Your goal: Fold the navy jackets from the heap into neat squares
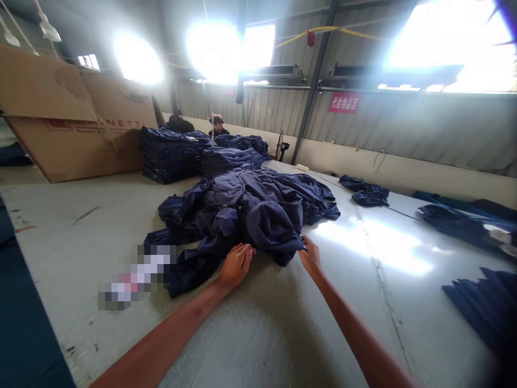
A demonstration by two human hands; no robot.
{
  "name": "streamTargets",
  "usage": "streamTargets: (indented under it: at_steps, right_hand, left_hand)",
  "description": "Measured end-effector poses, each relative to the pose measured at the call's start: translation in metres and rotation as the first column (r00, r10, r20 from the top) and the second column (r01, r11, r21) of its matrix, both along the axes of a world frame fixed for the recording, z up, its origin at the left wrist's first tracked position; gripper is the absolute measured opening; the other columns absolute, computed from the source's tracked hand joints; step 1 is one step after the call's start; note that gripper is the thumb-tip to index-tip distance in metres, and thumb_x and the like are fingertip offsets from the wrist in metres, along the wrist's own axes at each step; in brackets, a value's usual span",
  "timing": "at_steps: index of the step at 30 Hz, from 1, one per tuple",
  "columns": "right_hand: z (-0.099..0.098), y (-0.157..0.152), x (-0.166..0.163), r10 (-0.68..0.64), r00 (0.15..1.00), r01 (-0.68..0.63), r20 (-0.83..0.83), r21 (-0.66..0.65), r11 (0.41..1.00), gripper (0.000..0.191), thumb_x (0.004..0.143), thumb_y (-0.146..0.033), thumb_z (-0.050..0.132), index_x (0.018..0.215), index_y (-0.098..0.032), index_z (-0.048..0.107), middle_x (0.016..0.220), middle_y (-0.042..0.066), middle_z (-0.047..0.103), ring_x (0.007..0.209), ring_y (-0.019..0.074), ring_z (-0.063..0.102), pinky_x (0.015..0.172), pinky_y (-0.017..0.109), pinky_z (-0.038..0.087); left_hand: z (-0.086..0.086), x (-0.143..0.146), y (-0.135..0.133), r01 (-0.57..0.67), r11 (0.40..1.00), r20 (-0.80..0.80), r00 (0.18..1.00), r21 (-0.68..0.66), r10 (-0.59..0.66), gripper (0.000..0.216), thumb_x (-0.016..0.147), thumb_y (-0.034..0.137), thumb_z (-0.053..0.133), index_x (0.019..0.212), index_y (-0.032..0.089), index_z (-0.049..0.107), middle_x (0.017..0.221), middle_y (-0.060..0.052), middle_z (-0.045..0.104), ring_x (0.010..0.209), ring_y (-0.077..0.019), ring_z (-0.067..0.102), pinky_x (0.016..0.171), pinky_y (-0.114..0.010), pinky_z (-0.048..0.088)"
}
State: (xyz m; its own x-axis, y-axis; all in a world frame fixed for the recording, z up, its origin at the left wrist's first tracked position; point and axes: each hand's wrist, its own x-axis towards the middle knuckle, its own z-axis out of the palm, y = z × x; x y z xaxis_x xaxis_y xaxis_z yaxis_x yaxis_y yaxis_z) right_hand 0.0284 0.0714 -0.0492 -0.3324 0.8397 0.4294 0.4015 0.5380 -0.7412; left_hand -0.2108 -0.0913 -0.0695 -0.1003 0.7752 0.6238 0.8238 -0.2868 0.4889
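Head view: right hand is pinching the navy garment by its near edge at frame centre, left hand is touching it, grip hard to tell; even, light tension should be limiting creases.

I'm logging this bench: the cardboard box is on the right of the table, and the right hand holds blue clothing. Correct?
The side is wrong: the head view shows the cardboard box on the left of the table. The right hand holds blue clothing.
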Motion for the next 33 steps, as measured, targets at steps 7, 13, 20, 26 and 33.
streamTargets:
  at_steps: [7,13,20,26,33]
  right_hand:
    - [-0.043,-0.026,0.010,-0.004,0.963,-0.047,-0.269,-0.184,0.982,0.044,0.076,-0.043,0.062,0.111,-0.020,0.073,0.107,0.010,0.079,0.097,0.0281,0.071,0.085,0.040,0.057]
    - [-0.056,-0.034,0.028,0.029,0.966,-0.064,-0.258,-0.128,0.990,0.074,0.069,-0.024,0.055,0.143,-0.022,0.058,0.145,0.014,0.063,0.122,0.0271,0.066,0.092,0.041,0.059]
    - [-0.018,-0.038,0.044,-0.150,0.939,0.134,-0.308,-0.073,0.988,0.054,0.100,-0.046,0.044,0.143,-0.016,0.055,0.126,0.016,0.072,0.113,0.0280,0.070,0.098,0.045,0.056]
    - [-0.007,-0.056,0.041,-0.123,0.970,0.120,0.210,0.028,0.992,0.048,0.096,-0.022,0.057,0.143,-0.028,0.062,0.133,0.009,0.073,0.116,0.0274,0.072,0.100,0.040,0.054]
    - [-0.016,-0.052,0.123,-0.270,0.926,0.289,0.264,-0.035,0.957,0.044,0.099,-0.018,0.041,0.129,-0.021,0.072,0.123,0.010,0.078,0.116,0.0254,0.073,0.100,0.037,0.054]
  left_hand:
    - [0.002,0.002,-0.004,0.014,0.991,0.065,0.998,0.130,-0.023,0.030,0.109,0.038,0.044,0.131,0.021,0.055,0.128,-0.013,0.062,0.124,-0.0260,0.059,0.109,-0.045,0.049]
    - [0.009,0.029,-0.014,0.241,0.966,-0.174,0.951,-0.094,-0.254,0.051,0.104,0.043,0.056,0.152,0.028,0.049,0.159,-0.013,0.048,0.150,-0.0315,0.042,0.124,-0.054,0.037]
    - [-0.002,0.109,-0.041,0.580,0.666,-0.203,0.663,-0.469,-0.721,0.070,0.090,0.051,0.075,0.152,0.028,0.054,0.157,-0.011,0.055,0.153,-0.0389,0.039,0.129,-0.062,0.025]
    - [0.001,0.116,-0.045,0.656,0.699,-0.162,0.686,-0.285,-0.709,0.032,0.104,0.032,0.053,0.134,0.027,0.063,0.142,-0.011,0.065,0.141,-0.0257,0.055,0.128,-0.049,0.033]
    - [-0.005,0.099,-0.030,0.263,0.965,-0.121,0.958,0.012,-0.259,0.026,0.100,0.017,0.051,0.121,0.027,0.064,0.128,-0.010,0.062,0.124,-0.0265,0.059,0.107,-0.047,0.052]
